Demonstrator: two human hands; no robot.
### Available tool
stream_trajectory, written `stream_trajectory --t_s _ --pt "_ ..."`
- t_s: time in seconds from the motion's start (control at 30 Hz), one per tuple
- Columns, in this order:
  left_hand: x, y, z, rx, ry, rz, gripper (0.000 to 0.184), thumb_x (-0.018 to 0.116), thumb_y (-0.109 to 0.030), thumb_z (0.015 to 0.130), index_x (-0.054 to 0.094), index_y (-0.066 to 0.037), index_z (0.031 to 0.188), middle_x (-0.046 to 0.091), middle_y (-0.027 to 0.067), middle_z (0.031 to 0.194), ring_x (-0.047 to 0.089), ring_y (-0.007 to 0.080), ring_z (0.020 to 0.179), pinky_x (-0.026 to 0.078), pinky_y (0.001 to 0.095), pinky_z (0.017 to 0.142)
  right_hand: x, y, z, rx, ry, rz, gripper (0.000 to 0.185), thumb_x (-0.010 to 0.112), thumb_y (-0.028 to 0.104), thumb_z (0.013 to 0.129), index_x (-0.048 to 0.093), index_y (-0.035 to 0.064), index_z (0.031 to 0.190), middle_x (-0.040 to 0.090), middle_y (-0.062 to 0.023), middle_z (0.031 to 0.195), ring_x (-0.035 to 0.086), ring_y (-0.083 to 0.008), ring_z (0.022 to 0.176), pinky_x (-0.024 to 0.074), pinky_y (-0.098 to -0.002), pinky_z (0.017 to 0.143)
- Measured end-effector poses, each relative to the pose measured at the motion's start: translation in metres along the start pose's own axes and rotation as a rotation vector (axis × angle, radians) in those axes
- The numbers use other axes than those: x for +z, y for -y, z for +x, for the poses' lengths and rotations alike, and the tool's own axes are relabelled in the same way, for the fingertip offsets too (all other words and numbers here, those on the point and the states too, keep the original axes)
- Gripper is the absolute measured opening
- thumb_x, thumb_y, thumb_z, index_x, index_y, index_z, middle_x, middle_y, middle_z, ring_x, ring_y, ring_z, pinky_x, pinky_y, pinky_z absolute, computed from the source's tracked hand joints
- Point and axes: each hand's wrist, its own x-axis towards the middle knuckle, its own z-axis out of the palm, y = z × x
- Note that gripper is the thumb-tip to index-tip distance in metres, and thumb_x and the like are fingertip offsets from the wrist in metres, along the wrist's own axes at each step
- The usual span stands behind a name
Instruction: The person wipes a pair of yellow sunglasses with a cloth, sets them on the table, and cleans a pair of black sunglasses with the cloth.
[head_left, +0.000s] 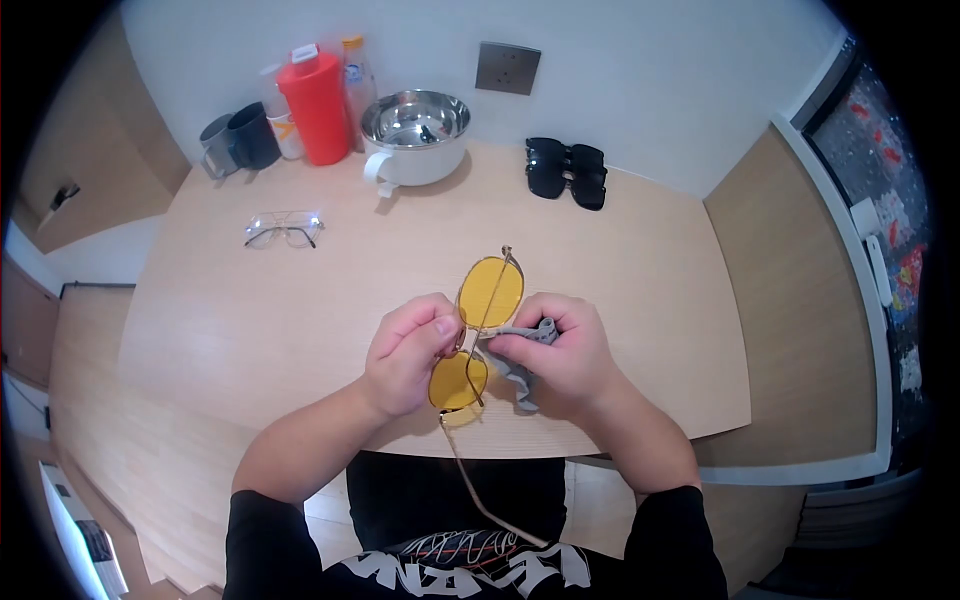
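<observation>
The yellow-lensed glasses [487, 305] are between the two hands, above the near part of the table [650, 300]. They stand turned on end: their long axis runs away from the person, leaning slightly right at the far end. One lens [497, 285] lies just beyond the fingertips; the other [458, 382] sits nearer the body, beside and below the left fingers. One temple arm crosses the far lens and passes between the hands; the other [463, 470] points from the near hinge back toward the person's shirt.

The left hand [408, 350] has its fingers curled and closed on the frame near the bridge, thumb uppermost. The right hand [568, 345] pinches a grey cloth [517, 385] between thumb and fingers, close to the bridge, with the cloth's loose end hanging below them. Well beyond the left fingers lie clear glasses [283, 235]; beyond the right, dark sunglasses [567, 175].
</observation>
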Motion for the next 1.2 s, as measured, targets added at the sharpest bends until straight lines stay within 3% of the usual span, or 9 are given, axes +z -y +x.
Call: stream_trajectory --t_s 0.1,0.2,0.33,0.73,0.83,0.93,1.03,1.13,1.2 --pt "0.0 -0.003 0.001 -0.014 -0.019 -0.04 0.022 0.047 -0.017 0.099 0.048 -0.006 0.081 0.047 -0.0005 0.074 0.039 0.0076 0.07 0.034 0.023 0.065 -0.009 0.008 -0.001 0.057 0.056 0.183 0.014 0.077 0.003 0.08 0.064 0.0007 0.077 0.066 -0.004 0.076 0.06 -0.0081 0.068 0.0478 -0.0225 0.06" --pt "0.001 -0.006 0.002 -0.022 -0.036 -0.083 0.022 0.047 -0.017 0.099 0.048 -0.006 0.08 0.047 -0.0005 0.074 0.039 0.0079 0.07 0.034 0.0232 0.065 -0.024 0.002 0.004 -0.096 0.282 0.161 0.014 0.076 -0.001 0.078 0.062 0.0016 0.077 0.065 -0.0036 0.075 0.057 -0.0081 0.065 0.0452 -0.0236 0.058" --pt "0.0 -0.002 0.003 0.017 -0.078 -0.136 0.023 0.046 -0.016 0.099 0.047 -0.006 0.079 0.047 -0.0005 0.074 0.039 0.0078 0.07 0.034 0.0233 0.065 -0.004 -0.001 0.0 -0.118 0.192 -0.14 0.014 0.076 0.006 0.082 0.065 -0.0001 0.077 0.065 -0.0028 0.071 0.058 -0.0069 0.065 0.0461 -0.0221 0.058" --pt "0.007 0.006 -0.001 0.133 -0.129 0.05 0.017 0.046 -0.012 0.1 0.05 -0.005 0.085 0.049 -0.0024 0.078 0.041 0.0046 0.073 0.037 0.0209 0.066 0.021 0.004 -0.001 0.017 -0.005 -0.254 0.028 0.084 0.017 0.076 0.061 -0.0001 0.074 0.066 -0.0077 0.07 0.059 -0.0085 0.06 0.048 -0.0236 0.056" --pt "0.006 0.004 -0.001 0.092 -0.119 0.115 0.017 0.046 -0.013 0.099 0.05 -0.005 0.086 0.05 -0.0003 0.08 0.043 0.0065 0.074 0.037 0.0218 0.068 0.025 0.005 0.001 0.035 0.021 -0.132 0.031 0.086 0.019 0.074 0.061 0.0 0.076 0.065 -0.008 0.071 0.058 -0.0083 0.058 0.0486 -0.0232 0.056" --pt "0.009 0.005 -0.001 0.095 -0.11 0.173 0.018 0.046 -0.014 0.099 0.05 -0.005 0.085 0.05 0.0005 0.08 0.043 0.0071 0.074 0.037 0.0217 0.068 0.02 -0.016 0.007 -0.131 0.142 -0.366 0.038 0.089 0.023 0.07 0.06 0.0001 0.078 0.064 -0.006 0.072 0.058 -0.0086 0.062 0.0492 -0.0249 0.058" --pt "0.01 0.005 0.0 0.098 -0.127 0.164 0.018 0.046 -0.013 0.099 0.051 -0.004 0.085 0.05 0.0004 0.079 0.043 0.0071 0.074 0.037 0.0216 0.068 0.014 -0.017 0.009 -0.099 0.103 -0.44 0.043 0.091 0.027 0.067 0.06 0.0002 0.081 0.061 -0.0049 0.072 0.058 -0.0102 0.067 0.0494 -0.0269 0.063" --pt "0.01 0.004 0.002 0.108 -0.13 0.168 0.017 0.047 -0.013 0.099 0.053 -0.003 0.086 0.051 0.0003 0.079 0.045 0.0073 0.075 0.038 0.0214 0.069 0.022 -0.001 0.006 0.133 -0.049 -0.101 0.045 0.092 0.027 0.064 0.06 0.0005 0.082 0.061 -0.0038 0.074 0.059 -0.0111 0.072 0.0496 -0.0296 0.066" --pt "0.011 0.004 0.004 0.07 -0.108 0.171 0.017 0.047 -0.012 0.1 0.055 -0.002 0.088 0.052 -0.0002 0.079 0.046 0.007 0.075 0.04 0.0217 0.069 0.021 -0.002 0.007 0.059 0.06 -0.209 0.039 0.09 0.022 0.067 0.059 0.0013 0.08 0.062 -0.0044 0.075 0.059 -0.0107 0.071 0.05 -0.0285 0.064"
